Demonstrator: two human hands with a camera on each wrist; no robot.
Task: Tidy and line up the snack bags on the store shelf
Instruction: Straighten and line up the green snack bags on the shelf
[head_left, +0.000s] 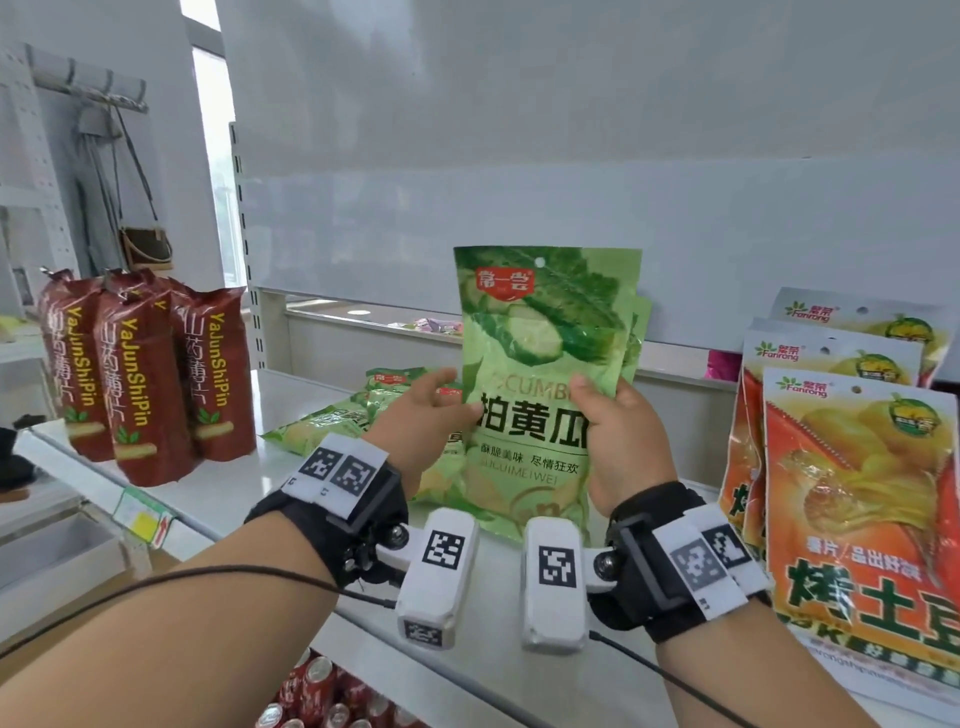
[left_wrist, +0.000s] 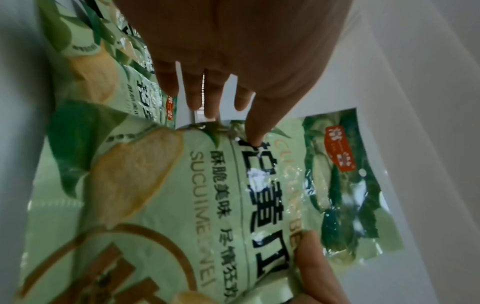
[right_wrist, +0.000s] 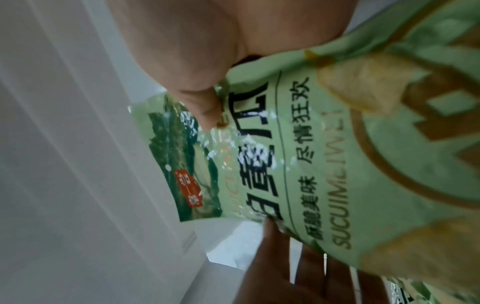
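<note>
A green cucumber snack bag (head_left: 540, 374) stands upright at the middle of the white shelf (head_left: 244, 493), its bottom edge on the shelf. My left hand (head_left: 441, 402) pinches its left edge and my right hand (head_left: 605, 415) grips its right edge, thumbs on the front. A second green bag's edge (head_left: 641, 325) shows just behind it. More green bags (head_left: 332, 421) lie flat behind my left hand. In the left wrist view my left hand (left_wrist: 228, 117) has its thumb on the bag (left_wrist: 207, 195). In the right wrist view my right hand (right_wrist: 205, 111) presses its thumb on the bag (right_wrist: 311, 164).
Dark red tall snack bags (head_left: 145, 374) stand at the shelf's left end. Orange potato chip bags (head_left: 852, 493) stand in a row at the right. A price label (head_left: 143, 514) hangs on the front edge; red cans (head_left: 322, 691) sit on the shelf below.
</note>
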